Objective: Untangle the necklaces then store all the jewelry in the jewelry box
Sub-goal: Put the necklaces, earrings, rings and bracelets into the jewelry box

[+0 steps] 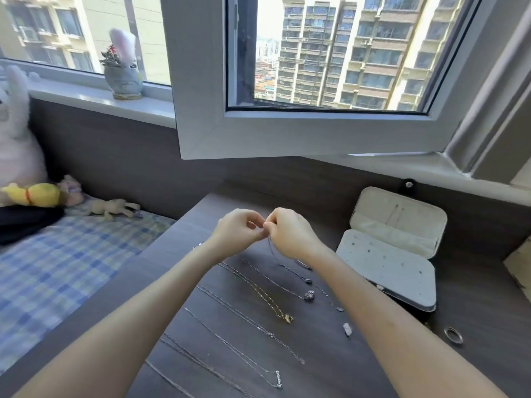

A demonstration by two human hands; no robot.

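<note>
The left grip [240, 232] and the right grip [288, 232] both pinched one thin necklace chain [271, 246], fingers curled, above the tabletop [344, 363].

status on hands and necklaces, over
Left hand and right hand both pinch one thin chain above the table. Other necklaces laid out straight, not yet boxed. Jewelry box open at right, path clear.

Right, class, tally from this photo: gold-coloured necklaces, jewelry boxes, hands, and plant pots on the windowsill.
Gold-coloured necklace: 1
Jewelry box: 1
Hands: 2 (left hand, right hand, both pinching a thin chain)
Plant pot: 1
Total: 5
</note>
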